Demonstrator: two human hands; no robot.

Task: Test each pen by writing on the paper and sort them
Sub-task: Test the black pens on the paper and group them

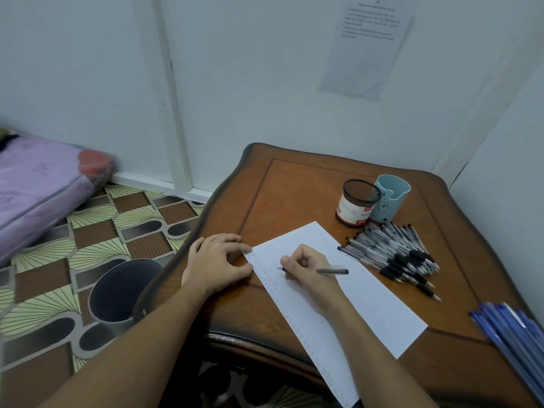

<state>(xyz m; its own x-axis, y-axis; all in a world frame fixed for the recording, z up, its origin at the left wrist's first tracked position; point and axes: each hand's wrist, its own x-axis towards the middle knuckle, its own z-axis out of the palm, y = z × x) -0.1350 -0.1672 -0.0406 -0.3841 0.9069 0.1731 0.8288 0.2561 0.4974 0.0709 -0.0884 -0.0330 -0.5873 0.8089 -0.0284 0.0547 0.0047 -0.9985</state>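
Right grip (309, 275) pinching pen (334, 271), tip on paper (371, 293), left grip (217, 260) touching paper

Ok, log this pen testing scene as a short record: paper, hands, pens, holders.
paper: white sheet on wooden table, small marks along its left edge
left hand: fingertips press the paper's far corner
right hand: grips a pen, tip at the paper
pens: black-grip pile right of the paper; blue pens at the table's right edge
holders: black mesh cup beside pale blue cup, behind the pile

Right hand (309, 275) round pen (332, 271), left (216, 263) relaxed
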